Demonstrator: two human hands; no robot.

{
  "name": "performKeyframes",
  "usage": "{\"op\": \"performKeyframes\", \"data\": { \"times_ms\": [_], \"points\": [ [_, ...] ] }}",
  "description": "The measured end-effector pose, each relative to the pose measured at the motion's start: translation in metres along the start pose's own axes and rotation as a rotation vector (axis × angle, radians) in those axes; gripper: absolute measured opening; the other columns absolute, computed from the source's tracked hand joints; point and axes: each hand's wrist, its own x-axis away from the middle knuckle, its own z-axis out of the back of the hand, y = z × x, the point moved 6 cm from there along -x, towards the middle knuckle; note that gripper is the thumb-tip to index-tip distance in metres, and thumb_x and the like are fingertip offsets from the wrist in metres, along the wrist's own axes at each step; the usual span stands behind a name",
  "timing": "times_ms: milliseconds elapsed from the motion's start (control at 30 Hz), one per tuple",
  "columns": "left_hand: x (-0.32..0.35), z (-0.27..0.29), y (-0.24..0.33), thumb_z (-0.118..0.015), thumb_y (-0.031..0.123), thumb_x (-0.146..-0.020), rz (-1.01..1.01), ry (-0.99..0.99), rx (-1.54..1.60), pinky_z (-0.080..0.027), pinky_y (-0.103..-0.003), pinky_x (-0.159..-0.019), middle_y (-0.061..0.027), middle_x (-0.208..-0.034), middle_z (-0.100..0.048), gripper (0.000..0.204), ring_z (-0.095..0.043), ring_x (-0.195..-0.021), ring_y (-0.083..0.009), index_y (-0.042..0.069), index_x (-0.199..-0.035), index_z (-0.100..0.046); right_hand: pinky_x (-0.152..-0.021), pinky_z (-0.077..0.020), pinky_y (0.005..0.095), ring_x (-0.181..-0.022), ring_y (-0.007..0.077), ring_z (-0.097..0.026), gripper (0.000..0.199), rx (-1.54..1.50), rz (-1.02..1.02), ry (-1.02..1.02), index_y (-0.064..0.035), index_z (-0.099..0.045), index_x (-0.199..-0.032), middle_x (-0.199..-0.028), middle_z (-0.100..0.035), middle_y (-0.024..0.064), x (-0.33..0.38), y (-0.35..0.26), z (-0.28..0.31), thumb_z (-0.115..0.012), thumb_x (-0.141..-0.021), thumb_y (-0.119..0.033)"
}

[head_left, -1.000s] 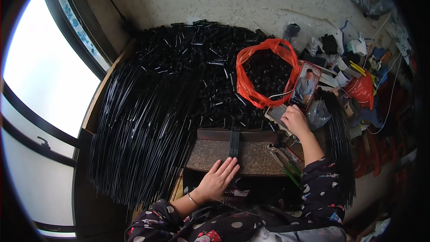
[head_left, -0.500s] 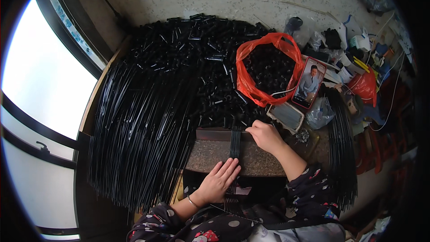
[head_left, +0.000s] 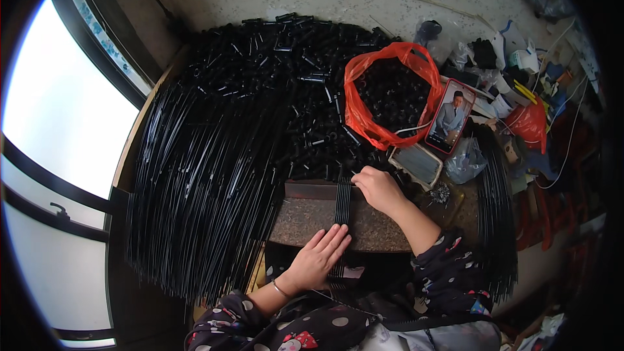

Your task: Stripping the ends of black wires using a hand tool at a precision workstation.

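A row of thin black rods (head_left: pixel 342 203) lies side by side across the front of the brown worktable (head_left: pixel 383 226), running over its near edge. My left hand (head_left: pixel 316 259) rests on the rods at that edge, fingers stretched out and flat. At the far end of the same row, my right hand (head_left: pixel 377 188) is closed in a pinch beside the rod tips. Whatever its fingertips hold is too small to make out. A dark raised strip (head_left: pixel 312 190) crosses the table just under the rods' far part. Small black tubular pieces (head_left: pixel 318 146) are heaped right behind it.
Many long black rods (head_left: pixel 201 201) hang over the table's left side; another bunch (head_left: pixel 495 221) hangs at the right. An orange-red plastic bag (head_left: pixel 355 107) of small black parts stands behind my right hand, near a phone (head_left: pixel 450 117), a framed tray (head_left: pixel 419 166) and a clear bag (head_left: pixel 465 161).
My right hand has shifted slightly left and away from me, closer to the rod tips. My left hand stays flat on the rods, nearly in place.
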Motion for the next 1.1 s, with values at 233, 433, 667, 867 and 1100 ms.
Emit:
{"op": "performKeyframes", "data": {
  "times_ms": [233, 433, 667, 867, 1100],
  "points": [
    [0.003, 0.0, 0.002, -0.045, 0.018, -0.077, 0.018, 0.073, 0.02, -0.023, -0.042, -0.105, -0.019, -0.141, -0.028, 0.062, -0.026, -0.132, -0.0307, -0.002, -0.134, -0.03, -0.065, -0.0466, 0.0314, -0.077, 0.0217, -0.054, 0.007, 0.341, 0.353, 0.155, -0.0066, -0.059, -0.077, -0.074, -0.053, 0.0033, 0.024, 0.006, 0.037, -0.057, -0.071, -0.01],
    [0.003, 0.003, 0.002, -0.043, 0.018, -0.078, 0.016, 0.065, 0.008, -0.024, -0.042, -0.105, -0.0178, -0.142, -0.027, 0.06, -0.028, -0.131, -0.0306, -0.001, -0.135, -0.031, -0.058, -0.048, 0.0355, -0.071, 0.0238, -0.058, 0.015, 0.159, 0.22, 0.073, -0.0072, -0.062, -0.086, -0.074, -0.052, 0.006, 0.021, 0.0, 0.036, -0.054, -0.073, -0.005],
    [0.003, -0.002, 0.0, -0.042, 0.019, -0.08, 0.023, 0.06, -0.003, -0.024, -0.042, -0.105, -0.0176, -0.142, -0.027, 0.061, -0.028, -0.131, -0.0315, 0.001, -0.136, -0.029, -0.057, -0.0463, 0.035, -0.065, 0.0264, -0.058, 0.012, 0.051, 0.104, -0.027, -0.008, -0.066, -0.083, -0.073, -0.054, 0.0075, 0.02, 0.008, 0.029, -0.059, -0.074, -0.004],
    [0.002, 0.003, 0.0, -0.043, 0.019, -0.078, 0.02, 0.044, 0.012, -0.023, -0.043, -0.105, -0.0183, -0.142, -0.026, 0.063, -0.027, -0.132, -0.0321, 0.001, -0.136, -0.028, -0.056, -0.0466, 0.0393, -0.065, 0.0288, -0.058, 0.011, 0.102, 0.069, -0.037, -0.0085, -0.064, -0.081, -0.074, -0.052, 0.0082, 0.023, 0.0, 0.023, -0.055, -0.075, -0.006],
    [0.004, -0.005, 0.005, -0.043, 0.018, -0.078, 0.01, 0.07, -0.027, -0.022, -0.042, -0.105, -0.0176, -0.143, -0.025, 0.063, -0.026, -0.132, -0.0309, 0.002, -0.137, -0.027, -0.058, -0.0469, 0.0377, -0.067, 0.0278, -0.059, 0.01, 0.104, 0.09, -0.019, -0.0078, -0.065, -0.084, -0.075, -0.055, 0.0077, 0.006, -0.011, 0.012, -0.059, -0.076, -0.008]
  ]
}}
